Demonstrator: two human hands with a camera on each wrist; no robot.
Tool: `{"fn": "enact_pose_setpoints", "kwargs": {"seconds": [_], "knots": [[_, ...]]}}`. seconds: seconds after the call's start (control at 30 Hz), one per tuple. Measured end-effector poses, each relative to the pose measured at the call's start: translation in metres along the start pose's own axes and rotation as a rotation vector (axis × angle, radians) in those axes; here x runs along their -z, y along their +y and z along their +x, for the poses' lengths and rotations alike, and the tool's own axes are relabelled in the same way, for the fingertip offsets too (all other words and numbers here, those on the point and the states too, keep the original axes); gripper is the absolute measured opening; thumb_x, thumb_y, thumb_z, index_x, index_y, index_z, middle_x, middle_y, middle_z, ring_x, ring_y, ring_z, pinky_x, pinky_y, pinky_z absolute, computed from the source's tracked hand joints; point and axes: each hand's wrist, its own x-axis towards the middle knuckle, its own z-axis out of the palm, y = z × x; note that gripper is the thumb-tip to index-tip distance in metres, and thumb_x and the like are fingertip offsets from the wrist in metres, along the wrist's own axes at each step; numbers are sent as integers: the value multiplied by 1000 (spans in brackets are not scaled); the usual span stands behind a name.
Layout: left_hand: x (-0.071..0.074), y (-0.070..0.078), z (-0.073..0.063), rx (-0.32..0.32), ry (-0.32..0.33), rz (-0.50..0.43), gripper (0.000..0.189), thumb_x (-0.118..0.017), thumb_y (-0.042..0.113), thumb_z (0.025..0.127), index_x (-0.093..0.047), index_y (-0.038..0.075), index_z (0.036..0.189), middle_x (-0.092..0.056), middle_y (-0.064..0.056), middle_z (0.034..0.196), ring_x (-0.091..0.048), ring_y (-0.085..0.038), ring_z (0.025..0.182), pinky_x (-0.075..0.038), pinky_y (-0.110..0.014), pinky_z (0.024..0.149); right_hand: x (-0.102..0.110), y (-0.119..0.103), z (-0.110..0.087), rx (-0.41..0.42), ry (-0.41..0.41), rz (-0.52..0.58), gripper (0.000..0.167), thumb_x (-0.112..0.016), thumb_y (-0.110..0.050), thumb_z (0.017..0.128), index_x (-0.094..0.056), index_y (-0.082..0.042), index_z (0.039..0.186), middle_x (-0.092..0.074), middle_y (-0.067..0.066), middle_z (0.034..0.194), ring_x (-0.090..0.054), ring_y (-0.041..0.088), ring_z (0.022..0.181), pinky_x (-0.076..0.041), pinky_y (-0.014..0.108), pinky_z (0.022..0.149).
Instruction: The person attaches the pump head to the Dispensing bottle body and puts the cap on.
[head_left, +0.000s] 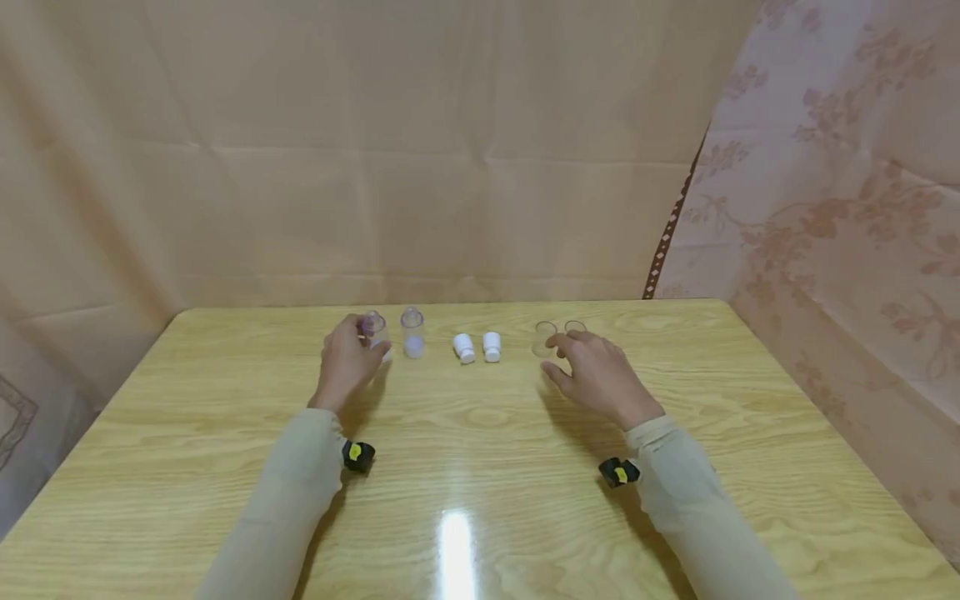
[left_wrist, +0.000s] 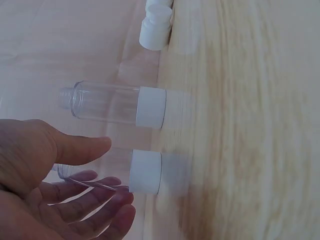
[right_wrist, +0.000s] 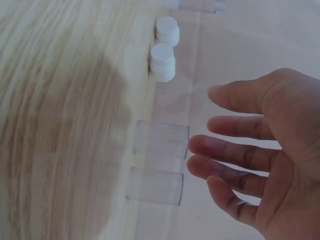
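Observation:
My left hand (head_left: 347, 360) is around the leftmost clear bottle (left_wrist: 145, 172), which stands upright on a white base. In the left wrist view the thumb lies to one side of it and the loosely bent fingers to the other. A matching clear bottle (head_left: 413, 335) stands just to its right. My right hand (head_left: 600, 377) hovers by two clear cylinders, the nearer-to-middle cylinder (right_wrist: 161, 139) and the outer cylinder (right_wrist: 155, 186). Its fingers are spread and relaxed, fingertips close to the cylinders' rims, with nothing gripped.
Between the hands are two small white pieces with narrower ends, a left white piece (head_left: 463, 347) and a right white piece (head_left: 491, 347). All stand near the far edge of the wooden table (head_left: 480, 467). A beige curtain (head_left: 420, 167) hangs behind it, and a flowered cloth (head_left: 847, 192) hangs at right.

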Motion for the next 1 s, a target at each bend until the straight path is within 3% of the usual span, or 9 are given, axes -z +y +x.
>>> {"fn": "enact_pose_setpoints", "kwargs": {"seconds": [0.17, 0.4, 0.73, 1.0], "knots": [[2, 2, 0, 14, 1, -16, 43, -71, 11, 93, -55, -10, 128, -62, -26, 120, -60, -40, 110, -47, -53, 94, 0, -1, 1, 2, -5, -2, 37, -73, -25, 96, -68, -1, 123, -71, 16, 104, -69, 29, 86, -56, 50, 74], [10, 12, -2, -17, 12, -23, 47, -73, 13, 91, -57, -10, 129, -64, -26, 119, -61, -39, 108, -49, -52, 92, -4, -6, 1, 2, -27, 12, 36, -73, -24, 96, -68, -2, 123, -71, 15, 106, -69, 29, 90, -56, 50, 77], [23, 31, -9, -6, -141, -12, 48, -77, 17, 89, -60, -7, 126, -64, -22, 118, -62, -37, 106, -54, -46, 84, -12, -17, 5, 16, 0, 14, 35, -74, -26, 95, -69, -2, 120, -72, 13, 104, -69, 28, 89, -57, 48, 74], [25, 40, -11, -39, -234, 8, 48, -80, 15, 85, -61, -8, 123, -66, -23, 114, -63, -35, 102, -55, -42, 82, -21, -32, 26, 21, 25, 3, 38, -73, -26, 96, -67, 0, 123, -70, 14, 104, -68, 26, 84, -56, 45, 69]]}}
